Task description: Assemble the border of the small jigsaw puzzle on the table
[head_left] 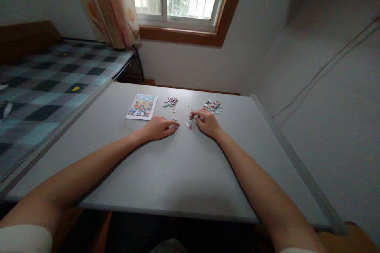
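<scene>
My left hand rests on the table with its index finger stretched out and nothing visible in it. Just beyond that finger lies a small cluster of jigsaw puzzle pieces. My right hand has thumb and index finger close together at a dark-coloured puzzle piece, partly covered by the fingers. Nearer me sits another joined cluster. Farther off are two more small clusters, one on the left and one on the right.
Loose pieces form a left pile and a right pile on the white table. A printed picture sheet lies at the left. Beyond the table's left edge is a bed with a checked cover; walls stand behind and at right.
</scene>
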Demonstrator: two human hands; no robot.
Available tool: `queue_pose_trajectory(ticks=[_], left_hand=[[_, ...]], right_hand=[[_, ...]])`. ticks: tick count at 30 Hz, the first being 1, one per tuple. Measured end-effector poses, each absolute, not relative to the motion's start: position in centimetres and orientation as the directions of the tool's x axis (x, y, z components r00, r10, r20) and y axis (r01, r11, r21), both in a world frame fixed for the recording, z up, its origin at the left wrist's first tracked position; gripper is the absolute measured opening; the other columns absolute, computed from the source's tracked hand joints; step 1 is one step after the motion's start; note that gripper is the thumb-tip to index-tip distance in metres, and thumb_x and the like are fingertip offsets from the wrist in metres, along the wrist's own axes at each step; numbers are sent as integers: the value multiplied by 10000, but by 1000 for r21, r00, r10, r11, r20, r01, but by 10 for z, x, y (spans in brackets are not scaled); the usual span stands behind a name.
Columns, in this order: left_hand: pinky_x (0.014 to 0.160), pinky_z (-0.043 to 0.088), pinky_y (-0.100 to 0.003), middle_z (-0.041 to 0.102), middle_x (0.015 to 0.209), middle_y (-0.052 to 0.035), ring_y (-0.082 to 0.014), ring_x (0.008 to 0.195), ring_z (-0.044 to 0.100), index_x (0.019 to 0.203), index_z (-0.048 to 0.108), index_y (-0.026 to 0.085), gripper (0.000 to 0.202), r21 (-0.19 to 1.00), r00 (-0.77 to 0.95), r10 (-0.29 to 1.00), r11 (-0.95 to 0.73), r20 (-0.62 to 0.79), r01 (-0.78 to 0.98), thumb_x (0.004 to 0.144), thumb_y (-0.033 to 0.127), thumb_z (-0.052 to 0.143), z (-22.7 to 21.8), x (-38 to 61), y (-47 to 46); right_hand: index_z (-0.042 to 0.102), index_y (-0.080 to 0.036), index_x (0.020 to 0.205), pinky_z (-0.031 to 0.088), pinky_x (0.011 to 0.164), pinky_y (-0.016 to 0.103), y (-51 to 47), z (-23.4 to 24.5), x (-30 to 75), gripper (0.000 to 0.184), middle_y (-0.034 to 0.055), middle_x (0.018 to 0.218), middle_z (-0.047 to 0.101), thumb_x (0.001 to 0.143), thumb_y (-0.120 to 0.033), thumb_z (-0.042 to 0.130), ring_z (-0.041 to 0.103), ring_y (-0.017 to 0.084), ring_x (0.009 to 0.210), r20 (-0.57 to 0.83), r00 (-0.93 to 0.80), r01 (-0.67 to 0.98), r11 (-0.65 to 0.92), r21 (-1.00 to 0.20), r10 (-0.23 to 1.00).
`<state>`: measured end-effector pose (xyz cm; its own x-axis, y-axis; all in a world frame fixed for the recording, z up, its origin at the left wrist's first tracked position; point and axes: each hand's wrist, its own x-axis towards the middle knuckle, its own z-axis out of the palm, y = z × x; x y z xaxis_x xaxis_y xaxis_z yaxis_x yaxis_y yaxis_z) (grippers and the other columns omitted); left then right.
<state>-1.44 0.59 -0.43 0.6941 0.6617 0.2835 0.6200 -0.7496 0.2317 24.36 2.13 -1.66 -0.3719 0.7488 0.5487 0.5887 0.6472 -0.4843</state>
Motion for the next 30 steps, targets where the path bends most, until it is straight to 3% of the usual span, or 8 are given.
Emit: queue_pose_trajectory(ticks=[7, 19, 25, 30], left_hand=[[526, 344, -198, 663, 572, -9, -117, 514, 597, 1086, 730, 239, 311, 224, 698, 650, -759, 300, 611, 914, 332, 489, -6, -15, 7], [525, 343, -200, 657, 561, -4, -115, 491, 583, 1079, 732, 240, 297, 228, 694, 655, -756, 300, 614, 909, 317, 501, -5, -14, 7], [530, 347, -202, 667, 578, -3, -119, 514, 597, 1089, 727, 246, 299, 222, 697, 652, -758, 299, 614, 911, 321, 500, -6, -15, 7], [535, 355, -201, 672, 581, -4, -116, 513, 597, 1088, 727, 241, 300, 213, 700, 646, -762, 303, 611, 910, 319, 498, -7, -15, 7]], right_hand=[[731, -212, 944, 461, 885, 377, 25, -21, 245, 358, 35, 884, 738, 761, -35, 479, 608, 203, 875, 557, -306, 607, 609, -510, 772], [743, -195, 1020, 479, 810, 349, 19, -18, 243, 363, 61, 854, 724, 789, -76, 489, 571, 204, 871, 473, -356, 567, 588, -577, 806], [748, -199, 946, 456, 852, 362, 20, -14, 243, 288, 64, 879, 706, 780, -120, 527, 591, 196, 866, 495, -296, 541, 571, -618, 817], [737, -167, 820, 426, 648, 285, 22, -11, 249, 170, 42, 751, 628, 776, -270, 609, 523, 140, 675, 356, -301, 513, 465, -722, 885]])
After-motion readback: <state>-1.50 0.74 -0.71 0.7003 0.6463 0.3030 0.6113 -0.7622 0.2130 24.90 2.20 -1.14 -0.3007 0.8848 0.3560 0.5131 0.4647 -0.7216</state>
